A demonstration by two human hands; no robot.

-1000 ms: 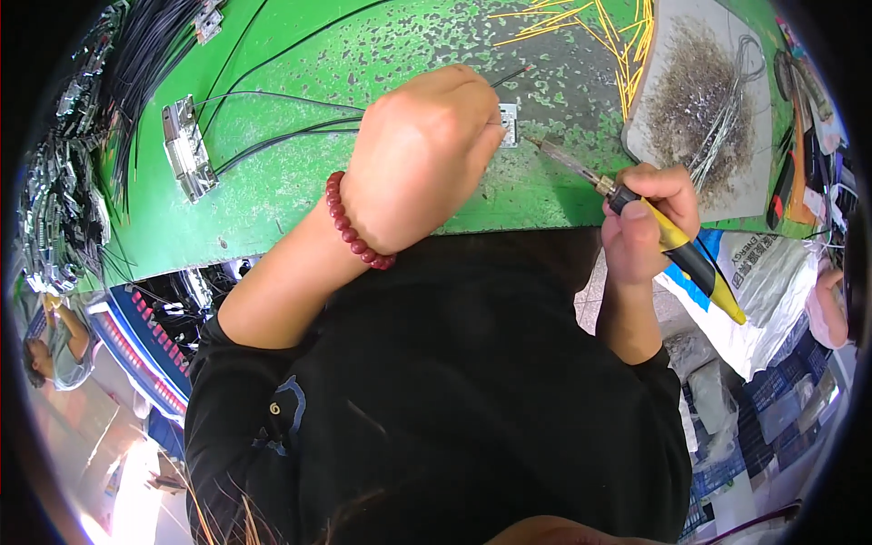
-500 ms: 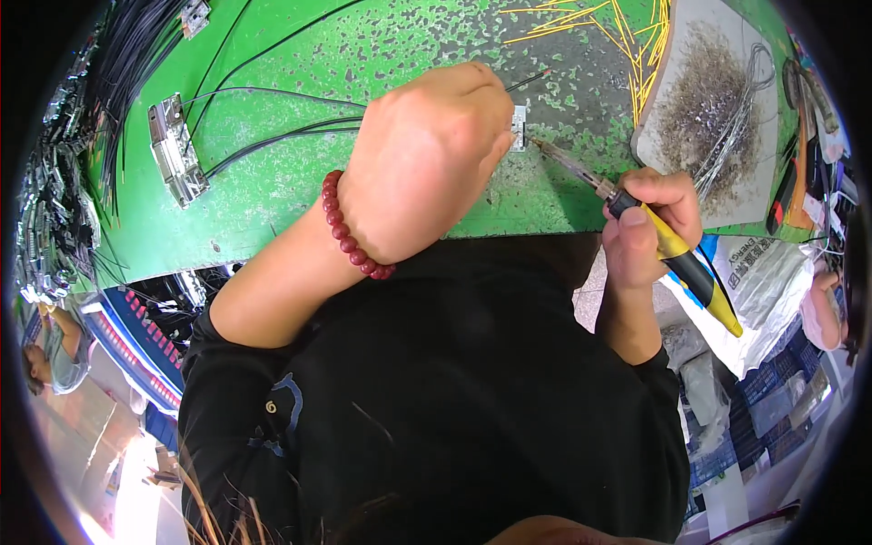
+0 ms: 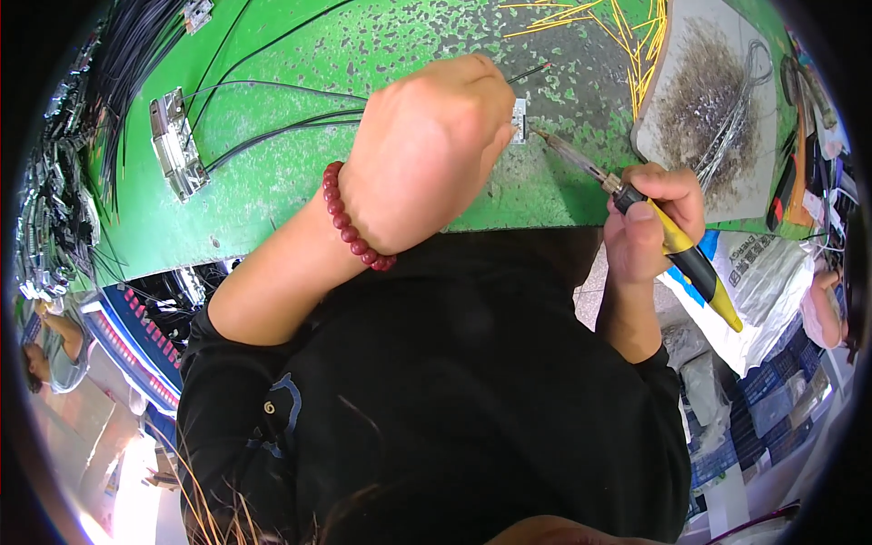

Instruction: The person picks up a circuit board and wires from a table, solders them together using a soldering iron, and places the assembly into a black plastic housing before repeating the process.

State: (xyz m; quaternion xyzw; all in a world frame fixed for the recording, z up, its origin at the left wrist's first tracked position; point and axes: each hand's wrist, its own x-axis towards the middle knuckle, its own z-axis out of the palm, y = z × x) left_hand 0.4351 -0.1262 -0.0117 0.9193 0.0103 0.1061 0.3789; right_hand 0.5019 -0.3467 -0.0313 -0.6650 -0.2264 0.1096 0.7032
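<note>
My left hand (image 3: pixel 436 150) is closed palm down over the bench, a red bead bracelet (image 3: pixel 341 221) at its wrist. Its fingertips are mostly hidden beneath it. From under them a small silver metal part (image 3: pixel 520 122) juts out on the right. Black cables (image 3: pixel 291 124) run in under this hand from a silver metal bracket (image 3: pixel 176 143) on the left, and a thin wire end (image 3: pixel 531 72) sticks out beyond the fingers. Wrapped around a yellow and black soldering iron (image 3: pixel 688 245) is my right hand (image 3: pixel 656 218). The iron's tip points at the metal part, just right of it.
The worn green bench (image 3: pixel 272 200) carries yellow wires (image 3: pixel 647 59) at the back. At right lies a pale board (image 3: pixel 672 145) with dark residue and a loose bundle of silvery wire (image 3: pixel 740 118). Black cables (image 3: pixel 136 54) and piled metal parts (image 3: pixel 54 200) fill the left. Hand tools (image 3: pixel 799 182) lie far right.
The iron's tip has shifted slightly right, away from the metal part. My left hand keeps nearly the same pose and grip.
</note>
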